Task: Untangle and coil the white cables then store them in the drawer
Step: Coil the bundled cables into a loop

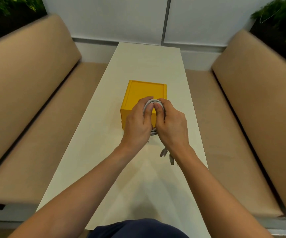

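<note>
**Held tight before stowing**

The left hand (137,122) and right hand (171,124) each curl round one side of the coiled cable (151,101), thumbs through its middle, likely so the loops cannot spring apart. It hangs in front of the yellow box (145,90), whose drawer looks closed. The plugs (164,152) dangle above the table (138,186).

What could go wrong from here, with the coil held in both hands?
1. The left hand and right hand both grip the white cable coil, and the yellow drawer box shows no open drawer; freeing a hand to open it may let loops spring loose.
2. The connector ends dangle below the right wrist and could snag on the drawer.
</note>
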Motion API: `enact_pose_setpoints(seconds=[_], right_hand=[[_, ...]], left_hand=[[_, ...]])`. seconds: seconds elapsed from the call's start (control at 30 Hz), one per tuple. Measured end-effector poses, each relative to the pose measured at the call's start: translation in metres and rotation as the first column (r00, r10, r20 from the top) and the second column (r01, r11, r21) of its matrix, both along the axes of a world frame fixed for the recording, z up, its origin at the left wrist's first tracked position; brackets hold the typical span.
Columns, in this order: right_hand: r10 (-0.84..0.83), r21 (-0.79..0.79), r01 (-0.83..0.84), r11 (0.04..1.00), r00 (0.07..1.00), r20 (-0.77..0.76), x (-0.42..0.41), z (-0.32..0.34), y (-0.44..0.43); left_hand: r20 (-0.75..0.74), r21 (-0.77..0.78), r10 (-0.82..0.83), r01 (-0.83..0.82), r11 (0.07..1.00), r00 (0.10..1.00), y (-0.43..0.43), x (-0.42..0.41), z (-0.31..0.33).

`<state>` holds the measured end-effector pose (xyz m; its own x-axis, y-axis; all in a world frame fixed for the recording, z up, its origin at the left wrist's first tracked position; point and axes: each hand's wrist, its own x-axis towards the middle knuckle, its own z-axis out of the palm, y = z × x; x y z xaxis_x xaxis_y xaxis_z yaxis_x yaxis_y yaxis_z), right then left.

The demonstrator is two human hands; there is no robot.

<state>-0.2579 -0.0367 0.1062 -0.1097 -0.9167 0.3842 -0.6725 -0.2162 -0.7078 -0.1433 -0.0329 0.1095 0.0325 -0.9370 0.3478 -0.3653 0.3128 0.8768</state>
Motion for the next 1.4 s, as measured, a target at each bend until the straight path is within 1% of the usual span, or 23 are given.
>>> enact_pose_setpoints(seconds=[0.03, 0.1, 0.17, 0.23, 0.33, 0.47, 0.53, 0.6, 0.63, 0.67, 0.7, 0.8, 0.83, 0.9, 0.97, 1.03, 1.07, 1.13, 1.2, 1.27, 1.33, 1.37, 1.4], right_hand=[[0.041, -0.011, -0.041, 0.999, 0.999, 0.010, -0.001, 0.002, 0.001], [0.145, 0.012, -0.147, 0.989, 0.986, 0.087, -0.006, 0.006, 0.002], [0.202, 0.017, -0.204, 0.979, 0.976, 0.085, -0.010, 0.004, 0.002], [0.171, -0.076, -0.169, 0.983, 0.985, 0.022, -0.012, 0.001, 0.001], [0.089, -0.242, -0.082, 0.967, 0.996, 0.020, -0.008, -0.002, -0.001], [0.035, -0.300, -0.045, 0.953, 0.999, -0.039, -0.001, -0.003, 0.001], [0.074, -0.245, -0.072, 0.967, 0.997, -0.002, -0.002, -0.002, 0.003], [0.151, -0.033, -0.148, 0.988, 0.978, 0.146, -0.002, 0.005, 0.009], [0.167, 0.074, -0.190, 0.979, 0.956, 0.242, -0.001, 0.008, 0.012], [0.152, 0.131, -0.200, 0.971, 0.939, 0.307, 0.000, 0.010, 0.014], [0.121, 0.140, -0.171, 0.975, 0.943, 0.311, 0.001, 0.010, 0.013], [-0.014, 0.062, 0.003, 0.998, 0.985, 0.172, 0.000, 0.008, 0.008], [-0.041, 0.050, 0.034, 0.998, 0.988, 0.147, 0.000, 0.008, 0.006], [-0.059, 0.040, 0.055, 0.998, 0.993, 0.105, 0.000, 0.006, 0.006], [-0.052, 0.044, 0.049, 0.998, 0.996, 0.069, 0.004, 0.003, 0.009], [0.007, 0.106, -0.014, 0.994, 0.998, 0.067, 0.007, 0.000, 0.011], [0.067, 0.150, -0.081, 0.985, 0.993, 0.096, 0.007, -0.001, 0.013], [0.196, 0.205, -0.241, 0.949, 0.956, 0.217, 0.001, -0.004, 0.017], [0.249, 0.217, -0.334, 0.917, 0.907, 0.341, -0.003, -0.004, 0.022], [0.226, 0.214, -0.352, 0.911, 0.862, 0.454, -0.003, -0.002, 0.028], [0.190, 0.201, -0.341, 0.918, 0.825, 0.531, -0.006, 0.000, 0.031], [0.193, 0.191, -0.335, 0.923, 0.830, 0.524, -0.009, 0.001, 0.032], [0.203, 0.188, -0.325, 0.927, 0.855, 0.478, -0.013, 0.003, 0.033]], left_hand=[[0.001, -0.017, 0.011, -0.011, 1.000, 1.000, -0.002, 0.001, -0.001], [-0.044, 0.019, 0.010, -0.009, 1.000, 0.999, -0.004, 0.006, -0.001], [-0.091, 0.057, -0.012, 0.018, 0.998, 0.996, -0.005, 0.009, 0.000], [-0.079, 0.047, -0.055, 0.058, 0.997, 0.995, -0.002, 0.009, 0.002], [-0.010, 0.015, -0.094, 0.094, 0.995, 0.996, -0.002, 0.007, 0.004], [0.009, -0.075, -0.077, 0.078, 0.994, 0.997, -0.002, 0.003, 0.002], [0.003, -0.069, -0.051, 0.051, 0.996, 0.999, -0.003, 0.003, 0.002], [-0.007, -0.064, -0.018, 0.017, 0.998, 1.000, -0.007, 0.004, 0.002], [-0.019, -0.054, -0.006, 0.005, 0.999, 1.000, -0.008, 0.006, 0.004], [-0.029, -0.040, 0.000, -0.001, 0.999, 1.000, -0.009, 0.006, 0.005], [-0.030, -0.025, -0.006, 0.006, 1.000, 1.000, -0.009, 0.005, 0.006], [0.001, -0.007, -0.104, 0.104, 0.995, 0.995, -0.005, -0.002, 0.009], [0.019, -0.010, -0.126, 0.127, 0.992, 0.992, -0.003, -0.005, 0.009], [0.013, -0.020, -0.109, 0.110, 0.994, 0.994, -0.001, -0.009, 0.005], [-0.051, -0.014, -0.047, 0.047, 0.999, 0.998, -0.001, -0.010, 0.000], [-0.089, 0.019, 0.005, -0.004, 1.000, 0.996, -0.002, -0.007, -0.005], [-0.093, 0.035, 0.017, -0.014, 0.999, 0.996, -0.004, -0.004, -0.008], [-0.111, 0.052, 0.013, -0.007, 0.999, 0.994, -0.005, 0.004, -0.010], [-0.158, 0.057, 0.032, -0.024, 0.998, 0.987, -0.005, 0.009, -0.008], [-0.193, 0.062, 0.086, -0.075, 0.995, 0.977, -0.007, 0.011, -0.004], [-0.249, 0.080, 0.098, -0.080, 0.994, 0.963, -0.009, 0.012, 0.002], [-0.284, 0.086, 0.094, -0.072, 0.994, 0.954, -0.010, 0.014, 0.005], [-0.313, 0.085, 0.085, -0.062, 0.994, 0.946, -0.011, 0.016, 0.008]])
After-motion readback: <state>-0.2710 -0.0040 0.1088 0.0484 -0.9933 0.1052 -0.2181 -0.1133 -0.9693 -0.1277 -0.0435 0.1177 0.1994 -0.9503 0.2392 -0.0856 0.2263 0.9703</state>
